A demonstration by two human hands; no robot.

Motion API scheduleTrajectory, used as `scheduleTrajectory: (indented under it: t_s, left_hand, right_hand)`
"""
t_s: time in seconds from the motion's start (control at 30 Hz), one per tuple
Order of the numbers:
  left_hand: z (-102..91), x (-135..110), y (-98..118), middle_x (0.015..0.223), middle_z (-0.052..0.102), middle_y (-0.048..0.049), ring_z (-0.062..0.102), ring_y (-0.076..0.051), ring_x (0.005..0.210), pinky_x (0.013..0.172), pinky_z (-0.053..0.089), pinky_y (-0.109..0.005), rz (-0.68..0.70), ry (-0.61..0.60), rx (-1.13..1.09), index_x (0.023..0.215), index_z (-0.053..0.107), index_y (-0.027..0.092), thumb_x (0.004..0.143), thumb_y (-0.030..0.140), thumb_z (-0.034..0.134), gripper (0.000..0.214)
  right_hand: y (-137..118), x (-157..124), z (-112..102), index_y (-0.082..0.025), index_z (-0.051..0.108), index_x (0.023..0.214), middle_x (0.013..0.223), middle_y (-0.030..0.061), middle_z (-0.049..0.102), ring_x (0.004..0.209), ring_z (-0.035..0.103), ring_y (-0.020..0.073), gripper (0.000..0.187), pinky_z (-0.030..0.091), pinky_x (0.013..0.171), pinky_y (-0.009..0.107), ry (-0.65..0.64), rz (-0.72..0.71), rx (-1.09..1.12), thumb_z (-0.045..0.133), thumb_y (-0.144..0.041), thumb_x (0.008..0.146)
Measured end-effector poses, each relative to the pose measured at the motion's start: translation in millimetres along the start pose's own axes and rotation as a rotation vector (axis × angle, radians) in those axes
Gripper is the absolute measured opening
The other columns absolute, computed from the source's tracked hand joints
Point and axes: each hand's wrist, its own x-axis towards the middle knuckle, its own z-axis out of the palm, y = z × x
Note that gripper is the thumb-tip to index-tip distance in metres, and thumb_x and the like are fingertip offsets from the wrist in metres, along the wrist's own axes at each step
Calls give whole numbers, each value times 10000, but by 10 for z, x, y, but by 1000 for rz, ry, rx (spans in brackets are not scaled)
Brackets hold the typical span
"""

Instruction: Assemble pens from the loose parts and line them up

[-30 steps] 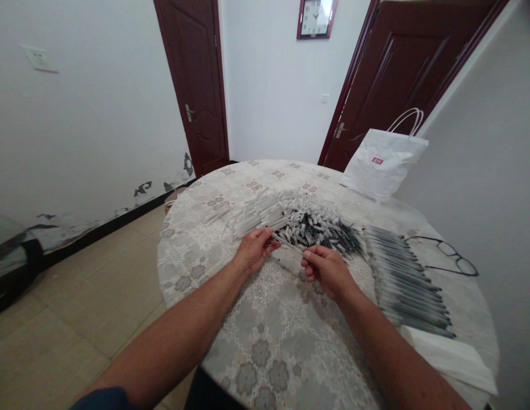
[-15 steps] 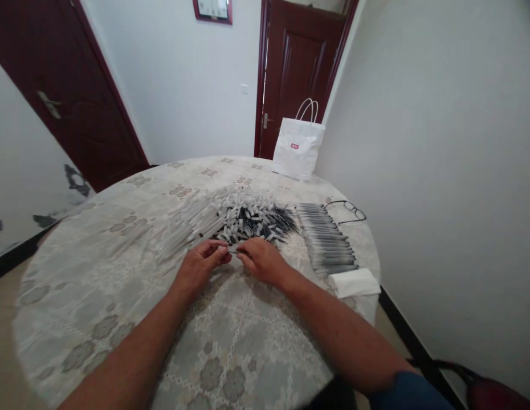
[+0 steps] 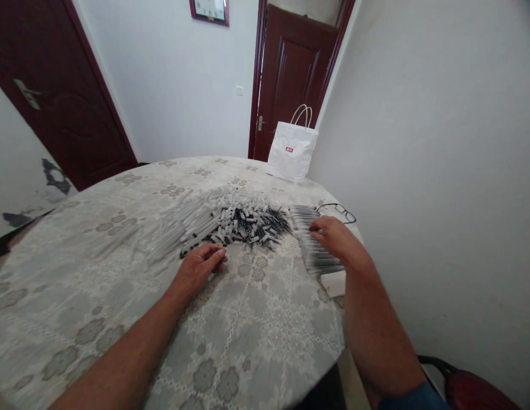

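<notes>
My right hand (image 3: 333, 236) hovers over or touches a row of grey pens (image 3: 305, 214) at the table's right side. Its fingers are pinched together, and whatever they may hold cannot be made out. My left hand (image 3: 203, 263) rests at the near edge of a heap of pen parts, thumb against curled fingers; the inside of the grip is hidden. In that heap, long whitish translucent barrels (image 3: 171, 230) lie to the left. Small white caps (image 3: 243, 200) are piled in the middle, and thin black pieces like pen refills (image 3: 276, 221) point right.
A patterned cloth covers the round table (image 3: 248, 330). Beyond the pen row lie eyeglasses (image 3: 344, 213); a white folded item (image 3: 333, 283) sits at its near end, partly behind my right arm. A white paper bag (image 3: 292, 151) stands at the far edge, near the wall.
My right hand has left my left hand and moved right to the pen row. The left hand stays by the heap. The view has shifted slightly to the right.
</notes>
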Motion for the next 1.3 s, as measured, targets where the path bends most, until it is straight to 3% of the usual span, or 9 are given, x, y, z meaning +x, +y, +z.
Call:
scheduleTrajectory:
  t_s: [0.1,0.2,0.43,0.6,0.73,0.93,1.03,1.13,1.3]
  left_hand:
    - [-2,14,-12,781,728,-50,656,-180,640,661,495,-280,17,-13,28,873,687,173,810,559,654,392]
    - [-7,20,-15,762,721,-44,649,-180,637,658,484,-277,27,-14,58,873,682,177,827,551,641,379]
    - [-24,36,-82,795,719,-43,645,-180,660,677,478,-280,46,-35,120,904,670,179,870,538,599,367]
    - [-40,25,-106,767,707,-28,644,-173,661,691,481,-281,59,-47,148,911,669,182,886,509,583,339]
    - [-31,-18,-74,763,697,-22,630,-160,644,677,484,-274,57,-30,152,905,667,182,891,482,582,311]
    - [-35,-98,-29,720,646,5,581,-131,588,611,459,-245,80,63,213,876,648,187,916,438,562,268]
    - [-62,-116,-35,694,626,13,568,-129,602,612,444,-237,127,237,282,888,656,187,913,418,574,247]
    - [-75,-102,-58,676,615,12,567,-133,618,625,443,-238,160,373,321,890,664,178,914,401,573,242]
    - [-53,-55,-119,686,628,12,563,-131,618,621,438,-236,170,393,364,904,680,183,918,393,561,242]
  right_hand:
    - [344,-137,80,-203,755,890,894,77,724,872,633,210,126,440,824,301,-40,86,-51,652,-168,826]
    - [495,-211,217,-204,765,888,878,72,723,876,635,206,138,440,840,298,-52,110,-82,649,-172,820]
    - [429,-188,411,-199,767,940,949,101,711,952,612,225,149,438,887,319,2,121,-142,647,-188,853]
    - [335,-197,347,-189,753,1013,993,107,701,999,594,232,192,426,912,318,-41,194,-169,623,-178,873]
    - [65,-120,144,-164,733,1054,1033,113,697,1012,594,234,216,409,934,317,-71,119,-133,570,-189,913]
    - [-809,168,-46,-208,699,1083,991,80,695,947,624,189,237,421,845,279,-277,-175,57,489,-223,974]
    - [-1187,306,62,-219,694,1027,964,62,693,913,632,183,197,416,793,277,-370,-286,68,509,-203,960]
    - [-1390,431,293,-214,689,1029,981,64,689,933,636,186,176,412,776,271,-401,-325,63,530,-205,954]
    - [-1493,509,706,-222,671,1083,1031,74,658,964,618,190,206,414,768,269,-282,-200,38,493,-221,981]
